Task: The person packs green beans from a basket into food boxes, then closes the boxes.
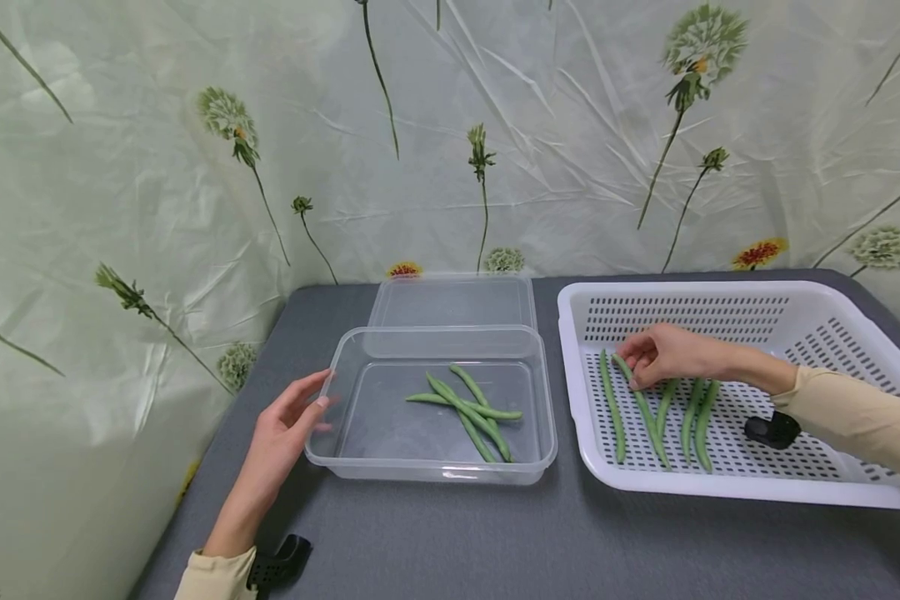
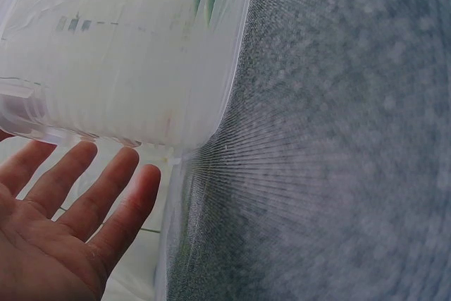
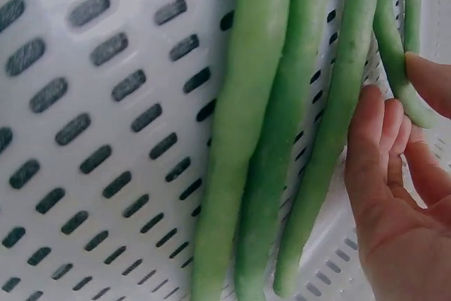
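Note:
In the white perforated basket, my right hand [image 1: 666, 356] pinches the upper end of a green bean [image 1: 648, 421] between thumb and fingers. The right wrist view shows this bean [image 3: 391, 40] curving down between thumb and fingertips. Another green bean [image 1: 612, 408] lies to its left, and several more lie to its right. My left hand [image 1: 281, 425] is at the left wall of a clear plastic container [image 1: 427, 472], thumb near the rim. Its fingers [image 2: 116, 195] look loosely spread beside the container wall. Several green beans [image 1: 468, 408] lie crossed inside the container.
The white basket [image 1: 570, 392] stands on the right of the grey table [image 1: 450, 542], its rim raised all around. Behind the container lies a clear flat lid [image 1: 453, 302]. A floral-printed sheet [image 1: 420, 200] hangs behind the table and along its left side.

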`<state>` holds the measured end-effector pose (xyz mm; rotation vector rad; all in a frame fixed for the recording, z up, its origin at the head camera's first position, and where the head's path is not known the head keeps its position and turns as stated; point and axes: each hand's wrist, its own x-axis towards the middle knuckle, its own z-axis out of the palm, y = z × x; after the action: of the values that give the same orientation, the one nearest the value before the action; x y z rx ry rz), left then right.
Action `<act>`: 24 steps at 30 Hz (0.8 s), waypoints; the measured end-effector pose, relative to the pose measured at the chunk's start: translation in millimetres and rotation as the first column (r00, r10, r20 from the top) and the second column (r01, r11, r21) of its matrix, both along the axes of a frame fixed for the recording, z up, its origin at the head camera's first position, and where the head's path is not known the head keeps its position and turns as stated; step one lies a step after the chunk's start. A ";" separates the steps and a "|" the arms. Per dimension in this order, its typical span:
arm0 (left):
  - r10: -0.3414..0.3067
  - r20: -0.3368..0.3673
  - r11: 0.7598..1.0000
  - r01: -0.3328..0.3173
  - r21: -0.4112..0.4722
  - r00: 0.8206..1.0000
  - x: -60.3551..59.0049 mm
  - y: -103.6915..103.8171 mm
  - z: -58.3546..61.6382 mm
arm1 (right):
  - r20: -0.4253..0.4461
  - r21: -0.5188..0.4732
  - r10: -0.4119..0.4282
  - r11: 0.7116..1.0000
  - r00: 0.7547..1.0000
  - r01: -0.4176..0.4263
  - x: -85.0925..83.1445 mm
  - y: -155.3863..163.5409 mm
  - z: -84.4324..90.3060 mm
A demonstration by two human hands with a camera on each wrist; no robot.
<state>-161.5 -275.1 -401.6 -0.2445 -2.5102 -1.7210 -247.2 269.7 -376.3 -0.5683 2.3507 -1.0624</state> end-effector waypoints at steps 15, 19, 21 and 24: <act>0.010 0.004 1.000 -0.010 -0.017 1.000 0.5 0.6 -0.2 | 0.182 -0.209 0.062 0.978 0.981 -0.023 5.8 -3.3 14.4; 0.013 0.006 1.000 -0.013 -0.021 1.000 1.0 0.7 -0.2 | 0.124 -0.155 0.034 0.988 0.992 -0.015 8.7 -3.4 19.8; 0.012 0.003 1.000 -0.012 -0.022 1.000 0.9 0.8 -0.2 | 0.114 -0.135 0.030 0.991 0.993 -0.015 9.4 -3.2 22.7; 0.010 -0.002 1.000 -0.010 -0.025 1.000 0.3 0.8 -0.1 | 0.108 -0.134 0.032 0.991 0.994 -0.018 10.2 -2.8 27.3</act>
<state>-161.2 -274.2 -401.7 -0.2356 -2.5281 -1.6860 -236.9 267.0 -349.0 -0.5707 2.1842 -1.2136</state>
